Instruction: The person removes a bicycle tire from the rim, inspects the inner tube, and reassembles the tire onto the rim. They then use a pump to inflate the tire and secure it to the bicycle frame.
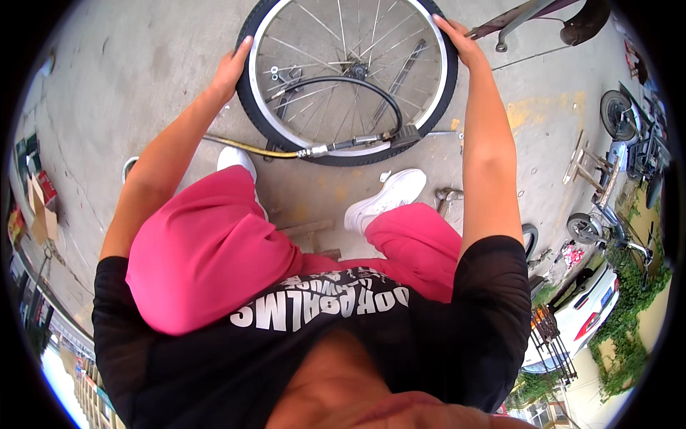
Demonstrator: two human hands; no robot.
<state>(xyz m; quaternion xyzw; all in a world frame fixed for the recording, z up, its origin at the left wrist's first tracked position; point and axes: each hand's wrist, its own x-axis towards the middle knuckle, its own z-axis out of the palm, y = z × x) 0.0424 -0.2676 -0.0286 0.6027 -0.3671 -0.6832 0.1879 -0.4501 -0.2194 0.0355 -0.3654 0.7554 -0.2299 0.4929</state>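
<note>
At the far left, an open cardboard box [41, 207] is standing near the edge of the work area. Further right, the left hand [230, 70] is grasping the left side of the bicycle wheel [357, 71]; its thumb is pressing along the tyre, while its other fingers are mostly hidden. Below this hand, a white left shoe [237, 159] is resting on the concrete floor [171, 43], and a yellow hose [246, 146] is running rightward to a metal coupling [312, 151].

The wheel is lying between the two hands, its spoked face turned upward, its lower edge extending in front of the shoes. Whether it is touching the floor cannot be told. A black hose [391, 101] is arching over the spokes below the hub, and its connected metal fitting is crossing the lower rim. Through the spokes, a long metal tool [404, 75] is showing.

To the right, a white right shoe [389, 199] is pointing toward the wheel. The right hand [463, 44] is grasping the wheel's upper right side, its thumb lying over the tyre toward the rim; the fingers underneath are hidden. At the far right, a motorcycle [629, 125] is standing well apart from the wheel.
</note>
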